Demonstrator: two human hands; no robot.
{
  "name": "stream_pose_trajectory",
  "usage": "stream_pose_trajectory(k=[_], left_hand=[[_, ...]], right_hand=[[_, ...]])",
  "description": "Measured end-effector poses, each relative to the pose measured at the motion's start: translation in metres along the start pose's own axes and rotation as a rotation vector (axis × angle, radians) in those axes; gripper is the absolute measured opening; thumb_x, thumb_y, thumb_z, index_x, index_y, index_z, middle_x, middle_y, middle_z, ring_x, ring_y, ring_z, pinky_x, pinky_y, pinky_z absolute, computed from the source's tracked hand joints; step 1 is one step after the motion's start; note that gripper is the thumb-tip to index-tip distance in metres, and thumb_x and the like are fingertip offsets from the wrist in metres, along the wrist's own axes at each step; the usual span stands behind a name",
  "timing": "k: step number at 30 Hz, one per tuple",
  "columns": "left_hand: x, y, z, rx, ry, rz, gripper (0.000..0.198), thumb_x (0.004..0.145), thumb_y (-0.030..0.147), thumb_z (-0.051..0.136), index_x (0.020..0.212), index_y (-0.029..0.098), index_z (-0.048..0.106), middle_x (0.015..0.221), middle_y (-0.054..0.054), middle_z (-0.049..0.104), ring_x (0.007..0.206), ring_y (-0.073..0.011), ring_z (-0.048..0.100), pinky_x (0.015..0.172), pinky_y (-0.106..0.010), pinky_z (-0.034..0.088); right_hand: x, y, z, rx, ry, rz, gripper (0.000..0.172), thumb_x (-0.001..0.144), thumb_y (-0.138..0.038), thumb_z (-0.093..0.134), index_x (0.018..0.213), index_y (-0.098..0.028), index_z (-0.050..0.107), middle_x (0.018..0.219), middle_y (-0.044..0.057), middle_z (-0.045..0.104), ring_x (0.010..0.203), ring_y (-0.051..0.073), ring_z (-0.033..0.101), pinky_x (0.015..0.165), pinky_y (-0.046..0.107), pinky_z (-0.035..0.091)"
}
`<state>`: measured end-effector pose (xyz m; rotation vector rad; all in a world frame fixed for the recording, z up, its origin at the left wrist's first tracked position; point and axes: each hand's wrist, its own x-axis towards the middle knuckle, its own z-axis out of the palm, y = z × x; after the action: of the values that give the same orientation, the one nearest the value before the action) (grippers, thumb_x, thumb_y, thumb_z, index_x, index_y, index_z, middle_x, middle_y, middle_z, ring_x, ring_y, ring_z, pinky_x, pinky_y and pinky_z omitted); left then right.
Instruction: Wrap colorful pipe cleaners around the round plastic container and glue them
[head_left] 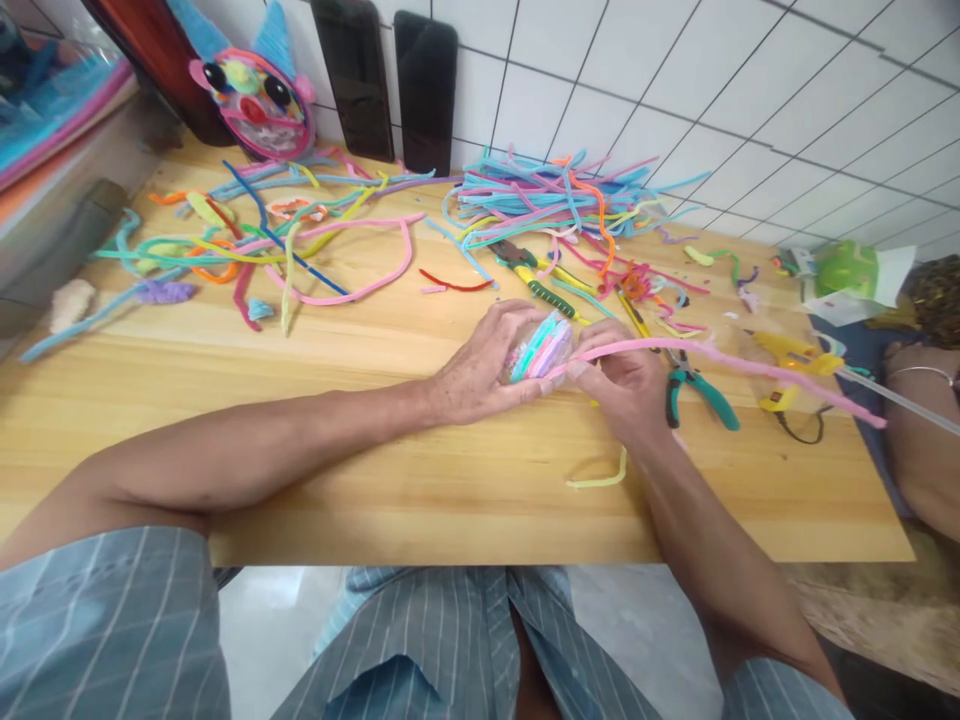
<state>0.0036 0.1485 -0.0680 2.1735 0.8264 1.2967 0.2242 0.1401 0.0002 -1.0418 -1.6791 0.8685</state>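
My left hand (484, 365) is closed around a small ball wrapped in pink, blue and green pipe cleaners (541, 348), held just above the wooden table (375, 430). My right hand (628, 385) pinches a long pink pipe cleaner (735, 362) where it meets the ball; its free end stretches right toward the table's edge. A short yellow-green pipe cleaner piece (600, 478) lies on the table below my right wrist.
Teal-handled pliers (701, 392) lie right of my right hand, a yellow glue gun (791, 360) beyond. Loose pipe cleaners (540, 195) are heaped at the back, more (247, 245) at left. A pipe-cleaner cat face (255, 90) leans on the tiled wall. Another person's arm (926, 440) is at right.
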Motion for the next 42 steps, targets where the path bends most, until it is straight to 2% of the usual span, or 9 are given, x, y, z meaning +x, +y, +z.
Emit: stream_pose_trajectory(k=[4, 12, 18, 26, 33, 42], left_hand=[[0.000, 0.000, -0.001, -0.015, -0.017, 0.013, 0.076, 0.103, 0.062, 0.073, 0.161, 0.027, 0.040, 0.157, -0.020, 0.055, 0.154, -0.0377, 0.052, 0.130, -0.065, 0.047], [-0.003, -0.001, 0.001, -0.031, -0.021, 0.012, 0.074, 0.105, 0.065, 0.068, 0.164, 0.028, 0.041, 0.158, -0.019, 0.052, 0.156, -0.0363, 0.049, 0.130, -0.066, 0.049], [0.000, 0.000, -0.002, -0.031, -0.014, 0.050, 0.068, 0.108, 0.057, 0.067, 0.162, 0.027, 0.040, 0.156, -0.019, 0.053, 0.153, -0.0355, 0.052, 0.129, -0.063, 0.049], [0.002, 0.001, -0.004, -0.054, -0.039, 0.062, 0.064, 0.109, 0.057, 0.062, 0.162, 0.027, 0.042, 0.154, -0.018, 0.055, 0.151, -0.0360, 0.052, 0.129, -0.063, 0.047], [0.001, 0.000, -0.003, -0.066, -0.025, 0.065, 0.064, 0.109, 0.057, 0.063, 0.160, 0.026, 0.043, 0.154, -0.018, 0.054, 0.149, -0.0363, 0.053, 0.128, -0.063, 0.047], [0.005, -0.002, -0.005, -0.019, 0.004, 0.102, 0.054, 0.111, 0.053, 0.060, 0.153, 0.023, 0.046, 0.147, -0.018, 0.059, 0.142, -0.0321, 0.058, 0.120, -0.054, 0.054]], right_hand=[[-0.002, 0.002, 0.004, 0.002, 0.032, -0.002, 0.008, 0.082, -0.028, 0.084, 0.078, -0.030, 0.077, 0.081, 0.000, 0.069, 0.079, 0.020, 0.057, 0.073, 0.037, 0.045], [-0.001, 0.006, 0.012, -0.012, 0.067, 0.068, 0.016, 0.081, -0.034, 0.086, 0.073, -0.028, 0.073, 0.074, -0.001, 0.063, 0.077, 0.019, 0.055, 0.073, 0.037, 0.045], [-0.001, 0.005, 0.014, 0.021, 0.082, 0.080, 0.012, 0.079, -0.030, 0.084, 0.074, -0.028, 0.073, 0.074, -0.002, 0.064, 0.074, 0.017, 0.055, 0.071, 0.035, 0.044], [0.007, 0.002, 0.010, 0.235, 0.060, 0.243, 0.024, 0.072, -0.040, 0.097, 0.082, -0.028, 0.079, 0.078, -0.002, 0.069, 0.074, 0.018, 0.062, 0.067, 0.033, 0.055], [0.006, 0.008, 0.011, 0.154, 0.075, 0.146, 0.021, 0.076, -0.036, 0.094, 0.077, -0.026, 0.076, 0.077, -0.002, 0.067, 0.073, 0.016, 0.059, 0.066, 0.030, 0.052], [0.005, 0.013, 0.014, 0.135, 0.079, 0.096, 0.021, 0.078, -0.036, 0.094, 0.080, -0.025, 0.076, 0.073, -0.004, 0.067, 0.067, 0.013, 0.059, 0.062, 0.028, 0.051]])
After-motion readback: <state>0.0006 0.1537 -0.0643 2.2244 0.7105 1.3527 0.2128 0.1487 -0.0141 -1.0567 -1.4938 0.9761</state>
